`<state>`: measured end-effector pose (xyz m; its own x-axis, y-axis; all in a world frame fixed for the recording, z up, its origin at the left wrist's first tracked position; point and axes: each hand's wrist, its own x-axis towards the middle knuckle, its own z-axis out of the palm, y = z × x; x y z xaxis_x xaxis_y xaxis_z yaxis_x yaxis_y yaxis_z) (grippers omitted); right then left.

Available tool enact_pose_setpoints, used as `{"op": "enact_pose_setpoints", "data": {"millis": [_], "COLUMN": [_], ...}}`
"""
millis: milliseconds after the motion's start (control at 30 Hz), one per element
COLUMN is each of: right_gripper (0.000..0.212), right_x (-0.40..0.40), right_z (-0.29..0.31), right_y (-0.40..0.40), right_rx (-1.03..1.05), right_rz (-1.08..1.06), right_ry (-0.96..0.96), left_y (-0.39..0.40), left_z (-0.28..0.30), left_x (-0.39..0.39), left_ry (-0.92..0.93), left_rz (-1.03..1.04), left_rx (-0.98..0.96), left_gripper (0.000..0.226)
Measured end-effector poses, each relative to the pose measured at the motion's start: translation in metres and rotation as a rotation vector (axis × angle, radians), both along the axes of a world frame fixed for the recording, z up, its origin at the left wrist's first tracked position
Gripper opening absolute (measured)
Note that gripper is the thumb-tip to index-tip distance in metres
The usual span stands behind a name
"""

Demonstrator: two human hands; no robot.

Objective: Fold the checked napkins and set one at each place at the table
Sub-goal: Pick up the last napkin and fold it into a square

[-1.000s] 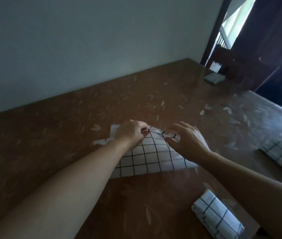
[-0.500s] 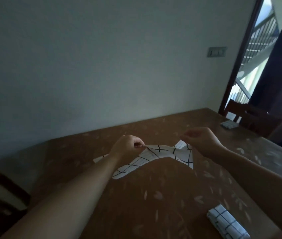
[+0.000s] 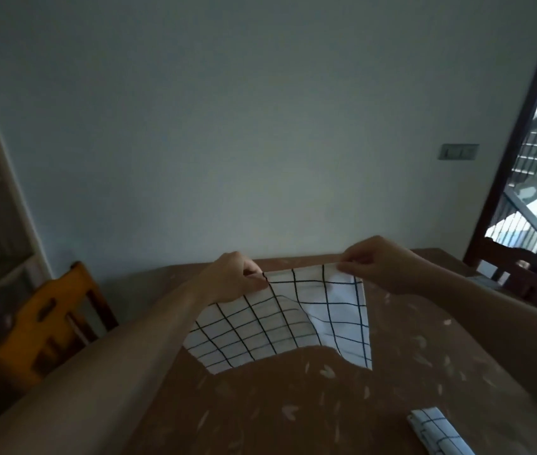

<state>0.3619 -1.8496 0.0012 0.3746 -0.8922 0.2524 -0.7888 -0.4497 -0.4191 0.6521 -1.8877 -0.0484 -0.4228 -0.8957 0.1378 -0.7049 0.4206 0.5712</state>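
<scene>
white black-checked napkin (image 3: 280,323), hanging creased, top corners pinched

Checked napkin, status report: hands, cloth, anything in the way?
Left hand and right hand pinch top corners. Checked napkin hangs unfolded above the table. Folded napkin lies near right; nothing blocking.

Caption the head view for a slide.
Both hands, left hand and right hand, pinch a checked napkin above the table.
</scene>
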Motion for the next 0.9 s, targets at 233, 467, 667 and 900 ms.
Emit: {"op": "enact_pose_setpoints", "data": {"millis": [233, 467, 667, 900], "right_gripper": [0.004, 0.008, 0.01, 0.007], "right_x": [-0.044, -0.083, -0.087, -0.111], "right_z": [0.015, 0.017, 0.03, 0.036], "right_y": [0.028, 0.051, 0.062, 0.067], "right_rx": [-0.114, -0.136, -0.131, -0.193], "right_rz": [-0.024, 0.03, 0.081, -0.04], "right_ry": [-0.07, -0.135, -0.128, -0.161], "left_y": [0.036, 0.087, 0.11, 0.106], "left_z": [0.008, 0.017, 0.037, 0.029], "left_x": [-0.034, -0.097, -0.19, -0.215], "left_ry": [-0.032, -0.074, 0.335, 0.424], "left_rz": [0.019, 0.031, 0.013, 0.14], "left_rx": [0.011, 0.094, -0.091, -0.22], "left_gripper": [0.044, 0.019, 0.016, 0.016]}}
